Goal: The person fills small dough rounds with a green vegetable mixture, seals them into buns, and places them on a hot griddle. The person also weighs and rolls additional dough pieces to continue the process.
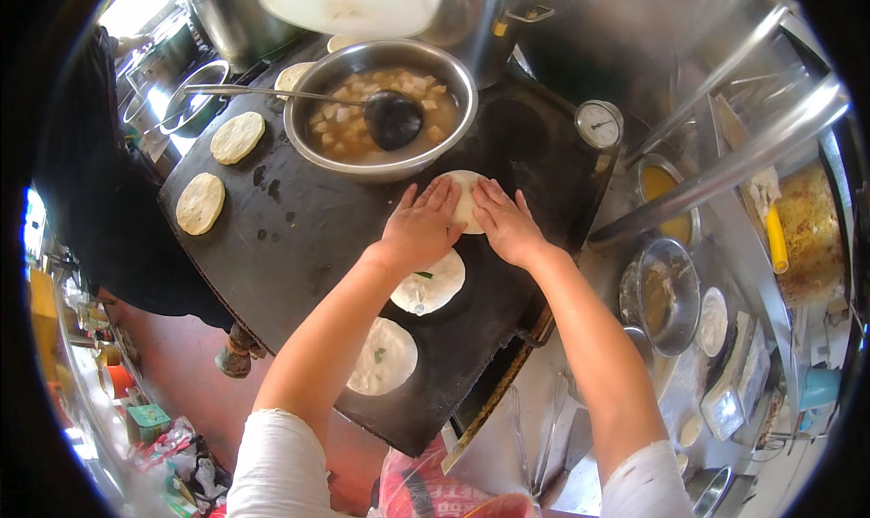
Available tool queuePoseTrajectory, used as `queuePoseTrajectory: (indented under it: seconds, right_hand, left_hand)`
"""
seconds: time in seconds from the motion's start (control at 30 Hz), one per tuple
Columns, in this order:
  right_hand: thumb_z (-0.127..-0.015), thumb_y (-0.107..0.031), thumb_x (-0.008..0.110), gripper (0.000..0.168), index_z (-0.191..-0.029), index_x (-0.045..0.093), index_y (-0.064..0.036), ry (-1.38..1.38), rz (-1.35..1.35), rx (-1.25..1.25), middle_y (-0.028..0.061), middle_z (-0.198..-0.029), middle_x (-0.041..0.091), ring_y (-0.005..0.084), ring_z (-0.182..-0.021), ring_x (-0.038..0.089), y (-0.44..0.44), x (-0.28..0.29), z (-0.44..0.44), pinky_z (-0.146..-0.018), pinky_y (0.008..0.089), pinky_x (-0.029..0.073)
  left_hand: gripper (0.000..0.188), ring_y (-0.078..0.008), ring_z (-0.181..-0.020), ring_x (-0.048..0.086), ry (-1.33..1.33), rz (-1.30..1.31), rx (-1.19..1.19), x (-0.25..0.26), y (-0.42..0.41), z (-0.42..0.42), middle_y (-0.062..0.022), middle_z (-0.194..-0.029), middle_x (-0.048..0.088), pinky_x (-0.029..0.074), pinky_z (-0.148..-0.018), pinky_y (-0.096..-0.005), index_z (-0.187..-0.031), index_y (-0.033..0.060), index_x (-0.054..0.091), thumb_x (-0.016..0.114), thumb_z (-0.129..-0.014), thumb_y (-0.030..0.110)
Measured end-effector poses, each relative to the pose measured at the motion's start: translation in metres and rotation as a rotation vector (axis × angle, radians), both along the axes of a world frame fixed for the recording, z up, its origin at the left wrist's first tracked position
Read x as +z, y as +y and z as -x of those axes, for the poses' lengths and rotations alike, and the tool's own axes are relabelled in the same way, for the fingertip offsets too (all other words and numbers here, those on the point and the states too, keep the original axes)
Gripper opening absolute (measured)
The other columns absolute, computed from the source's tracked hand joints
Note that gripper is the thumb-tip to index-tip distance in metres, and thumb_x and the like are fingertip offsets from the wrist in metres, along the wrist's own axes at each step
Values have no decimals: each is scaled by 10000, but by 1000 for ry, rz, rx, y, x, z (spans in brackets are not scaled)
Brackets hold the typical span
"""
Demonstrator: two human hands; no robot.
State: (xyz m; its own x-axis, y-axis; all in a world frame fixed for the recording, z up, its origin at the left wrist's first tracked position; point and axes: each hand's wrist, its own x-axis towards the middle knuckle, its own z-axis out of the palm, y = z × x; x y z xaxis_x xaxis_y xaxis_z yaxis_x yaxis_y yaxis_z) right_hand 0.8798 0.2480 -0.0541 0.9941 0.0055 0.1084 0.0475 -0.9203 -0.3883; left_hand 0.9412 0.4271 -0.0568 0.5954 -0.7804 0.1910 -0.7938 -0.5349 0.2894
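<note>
Both of my hands rest flat on a pale round of dough [466, 204] on a dark metal griddle [299, 260]. My left hand [425, 222] covers its left edge, its fingers spread a little, and my right hand [503, 215] lies over its right edge. Just below, a second dough round [435, 287] with a green bit on it is partly behind my left wrist. A third dough round [387, 358] lies nearer me, beside my left forearm. Two thicker, speckled flatbreads [238, 138] lie at the griddle's left.
A steel basin [469, 110] of broth with pale cubes and a black ladle [394, 120] stands on the griddle. A dial thermometer [599, 124] sits at the right corner. Bowls [659, 297] stand on the right counter. A person in dark clothes [129, 198] is at left.
</note>
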Motion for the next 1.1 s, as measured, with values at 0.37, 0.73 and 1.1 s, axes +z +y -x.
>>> queuePoseTrajectory:
  seconds: [0.37, 0.73, 1.1]
  right_hand:
    - [-980, -241, 353, 373, -1234, 527, -30, -121, -259, -101, 159, -1312, 491, 279, -1264, 416, -5, 31, 59, -1104, 430, 227]
    - [-1011, -232, 335, 385, -1147, 569, 41, -330, -747, -690, 174, -1180, 589, 258, -1114, 553, -49, 81, 333, -1002, 334, 373]
    - [-824, -122, 659, 127, -906, 676, -26, -177, -165, -1483, 111, -874, 659, 226, -781, 621, -75, 53, 681, -695, 305, 485]
  left_hand:
    - [580, -231, -1334, 329, 130, -236, -63, 57, -22, 26, -122, -1406, 396, 190, -1115, -438, -1320, 30, 450, 448, -914, 444]
    - [459, -284, -1355, 283, -3, -169, 22, -5, -37, 2, -110, -1477, 300, 183, -1116, -457, -1350, 95, 435, 424, -954, 325]
    - [376, -297, -1278, 400, 110, 347, -133, 22, -52, 136, -146, -1372, 451, 271, -1076, -378, -1314, 52, 476, 399, -991, 227]
